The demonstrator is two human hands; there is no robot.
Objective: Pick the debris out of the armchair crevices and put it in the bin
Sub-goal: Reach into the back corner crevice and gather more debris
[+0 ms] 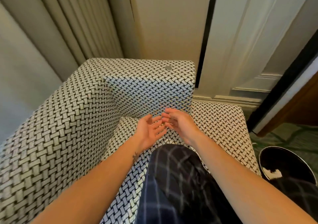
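Observation:
The armchair [68, 120] is covered in black-and-white woven fabric. My left hand [148, 131] hovers palm up over the seat near the back crevice, its fingers spread and relaxed. Close beside it my right hand [179, 122] has its fingers extended toward the left palm. Both hands are blurred, and I cannot make out any debris in either one. On the chair's back top lies a small round grey object [168, 67]. The black bin [287, 165] stands on the floor at the right, with something white inside.
My knee in dark checked trousers [175, 180] rests on the seat cushion [222, 125]. Curtains [60, 25] hang behind the chair at the left. A panelled white door [249, 43] is at the right, above green patterned carpet [284, 137].

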